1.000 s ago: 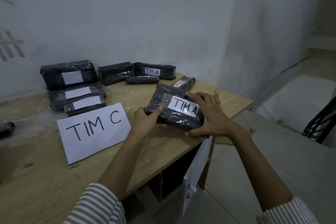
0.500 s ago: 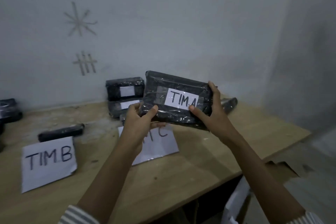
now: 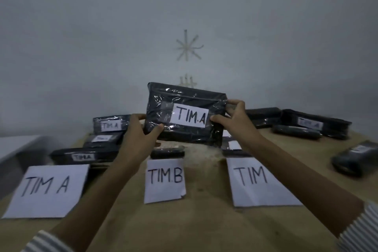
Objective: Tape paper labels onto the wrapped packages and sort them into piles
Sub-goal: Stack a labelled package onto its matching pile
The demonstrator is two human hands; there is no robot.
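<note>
Left hand [image 3: 139, 139], right hand [image 3: 237, 120], fingers [image 3: 235, 103] gripping labelled package [image 3: 184, 96]

**A makeshift packing and sorting room**

Far side, a bare grey-white plastered wall [image 3: 81, 47], and on it just a star-shaped tape mark [image 3: 189, 47]. In front, a plain pale wooden tabletop [image 3: 204, 223]. Along the near edge, white handwritten paper sheets [image 3: 47, 190] read "TIM A", "TIM.B", "TIM". Black plastic-wrapped packages [image 3: 111, 124] are stacked far left and far right.
</note>
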